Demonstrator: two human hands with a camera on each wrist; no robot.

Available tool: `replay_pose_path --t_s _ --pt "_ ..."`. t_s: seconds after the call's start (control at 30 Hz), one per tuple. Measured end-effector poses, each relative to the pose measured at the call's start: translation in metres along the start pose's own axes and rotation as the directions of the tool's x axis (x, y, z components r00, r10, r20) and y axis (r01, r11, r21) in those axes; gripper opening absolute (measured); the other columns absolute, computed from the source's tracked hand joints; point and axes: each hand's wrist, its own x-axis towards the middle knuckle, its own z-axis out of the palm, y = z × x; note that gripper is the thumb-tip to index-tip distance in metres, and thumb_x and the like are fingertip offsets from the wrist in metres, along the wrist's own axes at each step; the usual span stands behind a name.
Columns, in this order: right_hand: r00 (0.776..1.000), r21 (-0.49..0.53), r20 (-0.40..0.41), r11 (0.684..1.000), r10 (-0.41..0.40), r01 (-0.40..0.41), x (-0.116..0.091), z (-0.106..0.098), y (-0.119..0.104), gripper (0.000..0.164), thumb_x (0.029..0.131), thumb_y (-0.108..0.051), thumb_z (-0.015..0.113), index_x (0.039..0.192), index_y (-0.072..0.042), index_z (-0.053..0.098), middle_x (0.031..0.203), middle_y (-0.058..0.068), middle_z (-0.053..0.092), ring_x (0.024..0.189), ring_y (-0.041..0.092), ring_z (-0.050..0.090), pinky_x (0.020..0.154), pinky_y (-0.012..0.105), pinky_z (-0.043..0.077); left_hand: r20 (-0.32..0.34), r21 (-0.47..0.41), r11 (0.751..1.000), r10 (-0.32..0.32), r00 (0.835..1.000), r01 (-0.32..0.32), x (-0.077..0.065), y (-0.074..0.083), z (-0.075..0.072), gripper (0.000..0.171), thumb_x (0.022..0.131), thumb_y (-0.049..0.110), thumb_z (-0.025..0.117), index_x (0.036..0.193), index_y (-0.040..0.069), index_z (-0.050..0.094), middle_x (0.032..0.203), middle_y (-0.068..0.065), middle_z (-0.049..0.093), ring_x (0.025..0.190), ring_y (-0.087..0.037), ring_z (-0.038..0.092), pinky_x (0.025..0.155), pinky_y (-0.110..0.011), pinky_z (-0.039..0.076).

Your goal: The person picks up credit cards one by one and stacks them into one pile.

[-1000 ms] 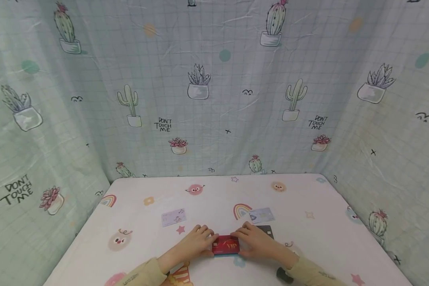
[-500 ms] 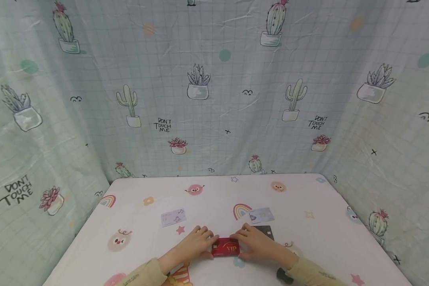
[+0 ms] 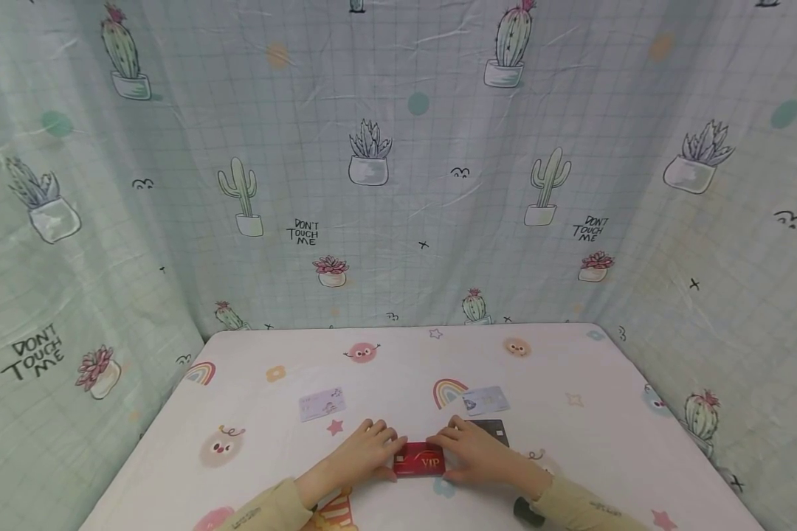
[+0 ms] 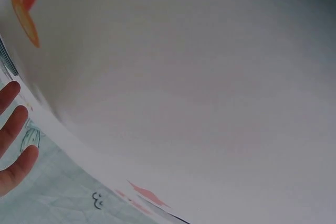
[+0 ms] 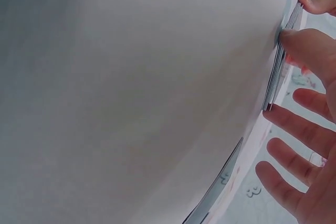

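Observation:
A stack of cards topped by a red card marked VIP (image 3: 420,460) lies between the two hands near the front middle of the table. At its left end, my left hand (image 3: 361,451) holds the stack with thumb and fingertips at the corners. My right hand (image 3: 477,451) grips the opposite end the same way. Seen edge-on in the right wrist view, several layered cards (image 5: 274,74) sit between thumb and forefinger, the other fingers spread. Only a few left fingers (image 4: 18,127) show in the left wrist view. A black card (image 3: 496,429) is partly hidden behind the right hand.
A pale purple card (image 3: 322,404) lies back left and a light blue card (image 3: 486,400) back right on the patterned white tablecloth (image 3: 398,369). By the right sleeve is a small black object (image 3: 528,512). A cactus-print curtain (image 3: 398,251) surrounds the table's back and sides.
The red top card has shifted slightly toward the near edge. The blue strip that showed beneath it a second ago is covered. Both hands have barely moved.

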Motion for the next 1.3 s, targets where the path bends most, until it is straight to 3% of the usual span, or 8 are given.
replay_pose_path --t_s 0.53,1.0,1.3 --pt "0.995 0.035 0.07 0.997 0.067 -0.069 0.0016 0.0033 0.0013 0.055 0.077 -0.046 0.062 0.125 -0.025 0.047 0.112 -0.011 0.057 0.1 0.01 0.046 0.089 0.034 0.043 0.0 -0.016 1.0 0.009 1.0 -0.009 -0.0001 -0.0009 0.0014 0.057 0.075 0.054 0.056 0.118 0.017 0.054 0.103 0.006 0.062 0.09 -0.011 0.048 0.081 -0.027 0.042" --pt "0.999 0.019 0.029 0.999 0.039 -0.039 0.0004 0.0049 0.0024 0.056 0.077 -0.049 0.061 0.125 -0.024 0.048 0.11 -0.011 0.058 0.095 0.007 0.044 0.084 0.03 0.044 0.011 -0.047 0.999 0.007 1.0 -0.006 -0.0006 -0.001 0.0015 0.057 0.077 0.053 0.055 0.12 0.016 0.053 0.104 0.005 0.062 0.091 -0.011 0.049 0.081 -0.028 0.042" --pt "0.995 0.054 0.061 0.995 0.081 -0.085 0.0013 0.0078 0.0043 0.057 0.076 -0.049 0.061 0.126 -0.026 0.047 0.115 -0.011 0.056 0.107 0.016 0.049 0.091 0.039 0.043 0.023 -0.048 0.999 -0.007 1.0 0.008 -0.0016 0.0003 0.001 0.057 0.078 0.053 0.055 0.122 0.016 0.052 0.104 0.005 0.061 0.091 -0.011 0.049 0.082 -0.029 0.043"
